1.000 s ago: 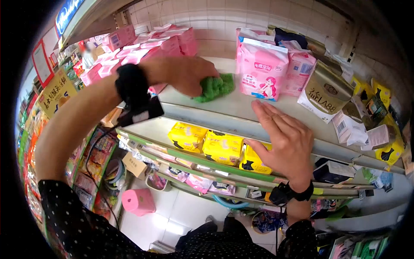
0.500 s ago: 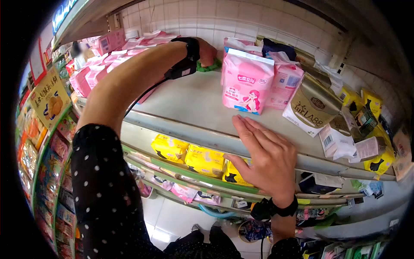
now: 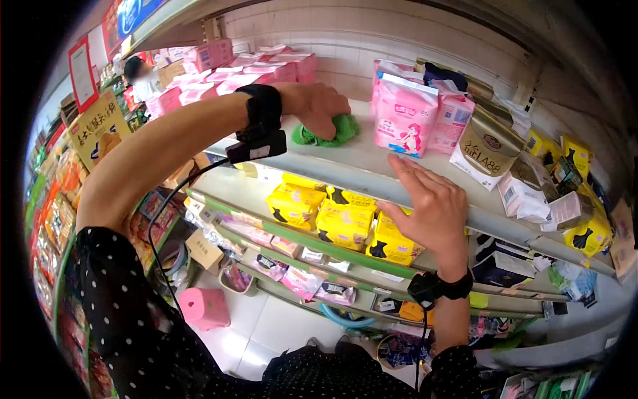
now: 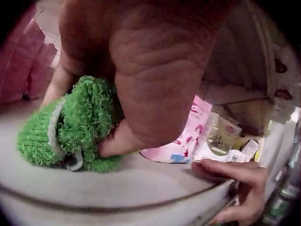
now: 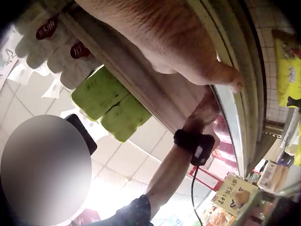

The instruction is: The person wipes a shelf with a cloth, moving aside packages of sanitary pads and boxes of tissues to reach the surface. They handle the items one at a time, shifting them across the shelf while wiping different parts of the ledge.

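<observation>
On the upper shelf board (image 3: 266,149), my left hand (image 3: 316,110) grips a fuzzy green cloth (image 3: 344,131), pressing it against the surface. In the left wrist view the bunched green cloth (image 4: 87,117) shows a pale grey trim, and a thumb digs into its side. My right hand (image 3: 432,206) is spread at the front edge of the same shelf, fingertips at the lip, fingers straight and holding nothing. Just behind those fingertips stands a pink pack (image 3: 404,116) with a cartoon mermaid.
Stacked pink packs (image 3: 252,76) sit left of the cloth. A gold-and-white bag (image 3: 485,149) and small boxes stand to the right. Yellow packs (image 3: 345,219) line the shelf below. A pink stool (image 3: 204,308) is on the floor.
My left hand first pushed the cloth back to the rear wall, then drew it forward again toward the middle of the shelf. The right hand stayed at the shelf edge.
</observation>
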`<control>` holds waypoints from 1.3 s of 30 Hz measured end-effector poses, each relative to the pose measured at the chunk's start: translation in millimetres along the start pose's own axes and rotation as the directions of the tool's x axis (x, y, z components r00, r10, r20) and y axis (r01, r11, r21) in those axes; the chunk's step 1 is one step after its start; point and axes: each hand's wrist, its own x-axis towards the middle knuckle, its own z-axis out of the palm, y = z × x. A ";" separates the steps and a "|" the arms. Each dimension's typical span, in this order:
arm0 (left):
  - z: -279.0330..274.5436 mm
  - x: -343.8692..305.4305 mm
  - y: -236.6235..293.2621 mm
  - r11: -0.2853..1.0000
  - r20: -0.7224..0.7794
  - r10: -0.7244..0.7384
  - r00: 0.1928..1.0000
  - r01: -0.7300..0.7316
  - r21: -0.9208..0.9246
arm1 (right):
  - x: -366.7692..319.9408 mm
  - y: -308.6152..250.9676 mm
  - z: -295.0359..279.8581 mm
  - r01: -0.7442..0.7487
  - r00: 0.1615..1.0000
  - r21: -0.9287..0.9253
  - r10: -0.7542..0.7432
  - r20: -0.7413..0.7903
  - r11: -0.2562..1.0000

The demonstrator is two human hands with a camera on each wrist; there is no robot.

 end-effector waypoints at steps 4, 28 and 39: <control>-1.3 -31.6 20.4 1.000 -0.019 0.016 1.000 -0.016 -0.009 | 1.2 0.7 1.6 -0.008 1.000 0.019 0.008 -0.017 1.000; 18.3 18.9 -29.1 0.976 -0.061 -0.201 0.978 0.194 -0.100 | -0.1 3.6 2.6 0.031 0.998 0.006 -0.031 -0.047 0.999; 20.2 1.7 -19.1 0.989 -0.133 -0.138 0.981 0.143 0.031 | -0.9 6.7 3.3 0.030 0.999 0.044 -0.030 -0.016 0.999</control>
